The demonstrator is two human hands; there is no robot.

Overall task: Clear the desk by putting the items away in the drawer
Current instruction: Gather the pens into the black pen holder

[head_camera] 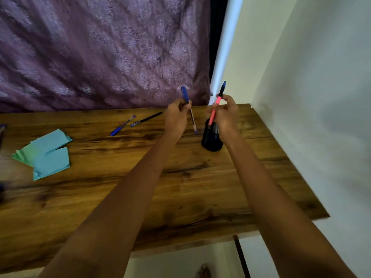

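My left hand (pixel 176 115) grips a blue-capped pen (pixel 189 110) held nearly upright above the wooden desk (pixel 180 187). My right hand (pixel 225 112) grips a pink pen with a dark cap (pixel 217 101) just above a black pen holder (pixel 210 138) that stands on the desk at the back right. Two more pens lie flat further left: a blue pen (pixel 122 125) and a black-barrelled pen (pixel 146 119). No drawer is in view.
A loose stack of light blue and green paper sheets (pixel 46 153) lies on the desk's left side. A purple patterned cloth (pixel 100 53) hangs behind the desk. A white wall (pixel 311 97) borders the right edge. Blurred dark objects sit at the far left edge.
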